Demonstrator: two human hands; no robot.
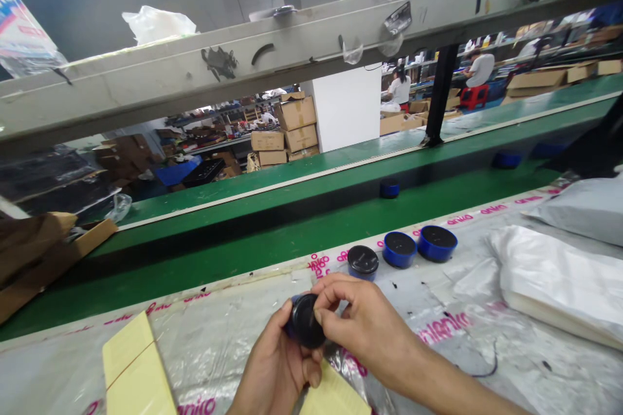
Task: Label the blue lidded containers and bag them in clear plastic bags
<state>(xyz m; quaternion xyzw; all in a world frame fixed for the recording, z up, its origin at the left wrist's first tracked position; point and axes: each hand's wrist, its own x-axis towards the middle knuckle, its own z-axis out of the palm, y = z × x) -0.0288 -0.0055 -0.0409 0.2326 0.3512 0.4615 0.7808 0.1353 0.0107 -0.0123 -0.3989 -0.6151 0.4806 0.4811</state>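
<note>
My left hand (280, 363) is wrapped around a round, puck-shaped black and blue case (305, 321), its dark, glossy face turned up towards me. Thumb and forefinger of my right hand (355, 318) are pinched together against the right edge of that face; anything between those fingertips is too small to make out. Just beyond my hands, three similar round cases stand in a row on the plastic-covered bench: a glossy-topped one (363, 262), a middle one (400, 249) and a right one (437, 243). Under my hands lies a pale yellow sheet or pad (335, 395).
A yellow stack of sheets (139, 363) lies at left, white packets (559, 272) at right. Along the green conveyor belt (272, 243) sit several blue cases, one (389, 188) near the middle. A metal shelf beam (292, 39) crosses above. Two people sit far behind.
</note>
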